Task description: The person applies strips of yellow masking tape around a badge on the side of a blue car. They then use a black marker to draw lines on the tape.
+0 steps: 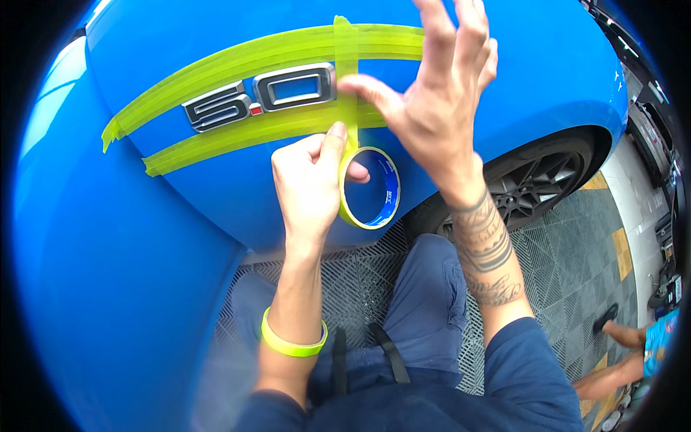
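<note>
Two bare hands up at a blue fender (533, 72). Left hand (306, 173) is curled mostly closed on a roll of tape (392, 189), at least one fingertip poking thru the ring, thumb by the upright strip (347, 86) running up from it. Right hand (439, 108) is wide open, fingers spread, nothing held afaict; its thumb tip's at that strip, can't tell if it's pressing. Roll's in front of the fender, btwn the badge (255, 109) and the fender's bottom edge. Imo it'll be light w/ a stiffish core; the tape itself is prob thin, floppy, easy to crease or tear, and sticky on fingers. Best hold = fingers inside the core, thumb on the strip close to the roll. Badge sits btwn an upper band (237, 61) and a lower band (252, 133), left ends at the fender's left edge. Further out: wheel (533, 180) lower right, gray floor (554, 281), someone else's leg (625, 335) far right.
</note>
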